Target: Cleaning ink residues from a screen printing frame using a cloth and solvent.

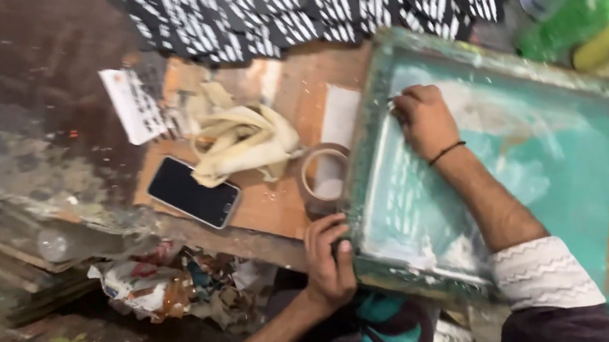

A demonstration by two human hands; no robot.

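— Paint-stained bench (278, 204) carries a teal printing screen frame (368, 134), long axis running rightward.
— Left hand (328, 255) grips its near corner; right hand (423, 117), curled, presses inside the mesh.

Teal-meshed, paint-stained printing screen frame (366, 179), tilted on table
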